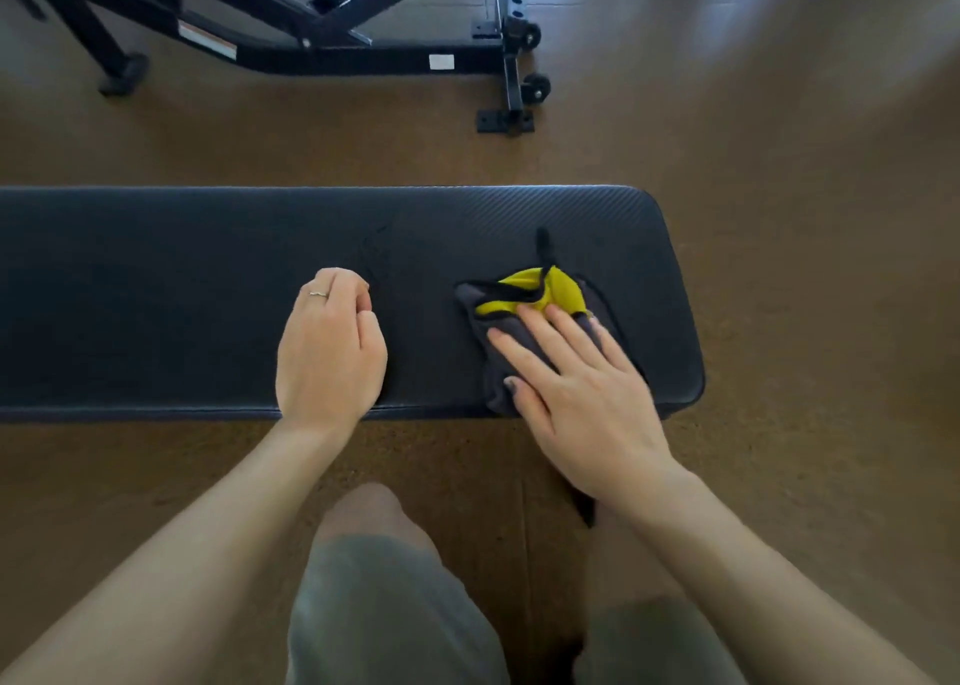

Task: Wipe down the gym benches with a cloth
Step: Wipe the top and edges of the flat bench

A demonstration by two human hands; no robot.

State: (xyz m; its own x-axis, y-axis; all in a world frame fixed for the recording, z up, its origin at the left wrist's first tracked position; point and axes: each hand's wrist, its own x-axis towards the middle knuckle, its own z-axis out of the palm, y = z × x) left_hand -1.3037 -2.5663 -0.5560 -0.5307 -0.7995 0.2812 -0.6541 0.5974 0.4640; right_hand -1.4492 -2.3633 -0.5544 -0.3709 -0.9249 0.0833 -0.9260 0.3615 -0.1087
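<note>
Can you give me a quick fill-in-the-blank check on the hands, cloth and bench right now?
1. The right hand presses flat on the ____.
2. The cloth is grey and ____.
3. The left hand rests on the bench pad with fingers ____.

Answers: cloth; yellow; curled

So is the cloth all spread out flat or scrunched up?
Scrunched up. The cloth lies bunched in folds on the bench, its yellow side peeking out, under the flat right hand.
</note>
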